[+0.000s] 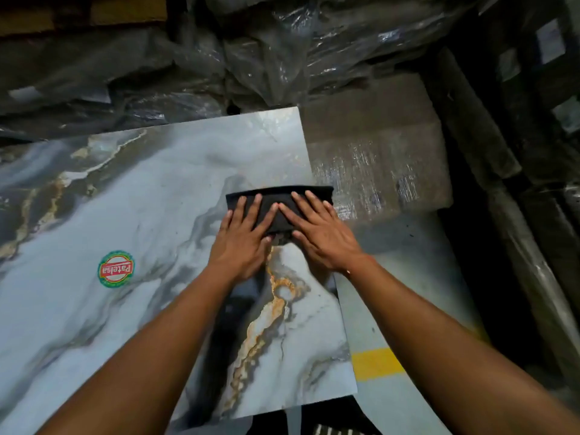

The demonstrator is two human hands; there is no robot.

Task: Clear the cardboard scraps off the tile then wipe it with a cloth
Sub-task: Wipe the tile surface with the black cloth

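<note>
Plastic sheeting (251,58) beyond tile (141,189), cardboard (376,146) alongside

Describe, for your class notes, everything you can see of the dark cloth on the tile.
The cloth is black or very dark, soft fabric, folded into a flat oblong. It lies on the marbled tile near its right edge, one corner reaching just past that edge. The left hand and right hand press flat on it with straight, spread fingers, index fingertips meeting at its middle. Its near part is hidden beneath them.
</note>
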